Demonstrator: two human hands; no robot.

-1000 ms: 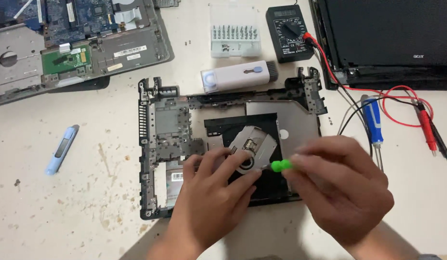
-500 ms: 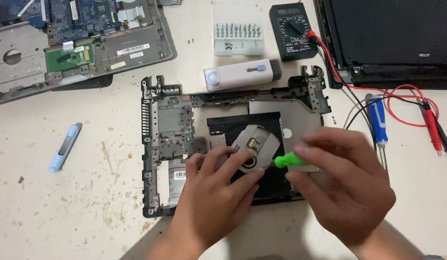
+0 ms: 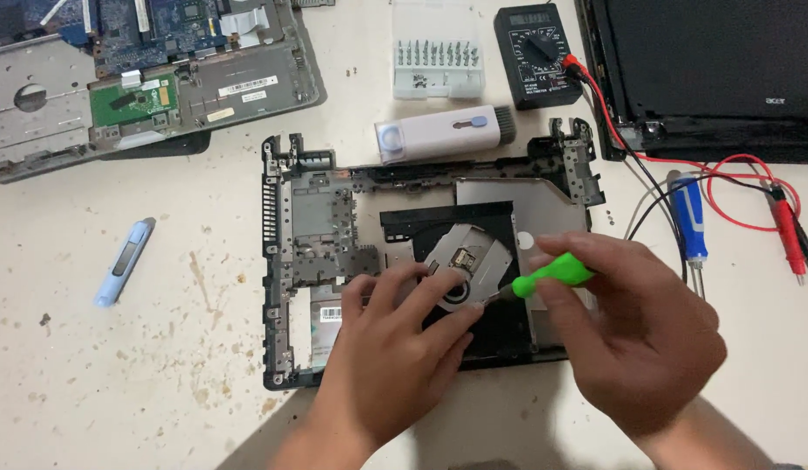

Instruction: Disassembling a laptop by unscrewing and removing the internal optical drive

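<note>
Pinched in the right hand, a green-handled screwdriver meets the silver optical drive in the black laptop base, centre; left hand presses flat, empty. A slipping tip could gouge the mechanism.

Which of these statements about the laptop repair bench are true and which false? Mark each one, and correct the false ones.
1. The right hand holds a green-handled screwdriver. True.
2. The left hand rests on the optical drive. True.
3. The multimeter lies at the near edge of the table. False: it lies at the far side, beside the bit set.
4. The light blue utility knife lies inside the laptop base. False: it lies on the table, left of it.
</note>
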